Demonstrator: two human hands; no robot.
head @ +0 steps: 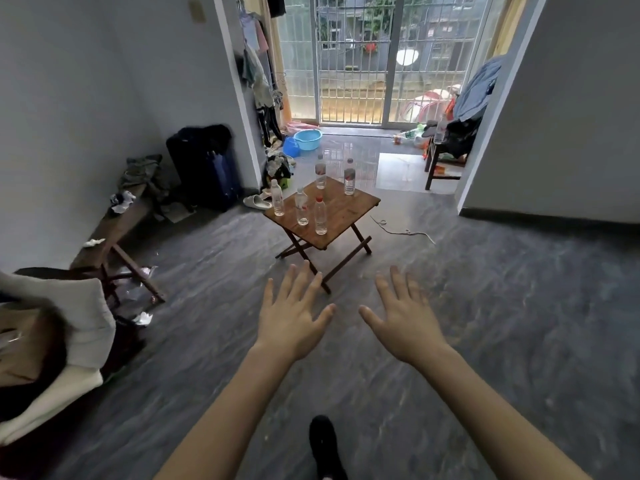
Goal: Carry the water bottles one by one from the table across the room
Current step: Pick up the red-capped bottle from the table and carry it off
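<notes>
Several clear plastic water bottles stand upright on a small wooden folding table in the middle of the room. The nearest bottle has a red cap; another stands at the table's left corner, and one stands at the back. My left hand and my right hand are stretched out in front of me, palms down, fingers spread, holding nothing. Both hands are well short of the table, above the grey floor.
A wooden bench with clothes runs along the left wall, beside a dark suitcase. A cord lies on the floor right of the table. A chair with clothes and a bottle stands at the back right. My black shoe shows below.
</notes>
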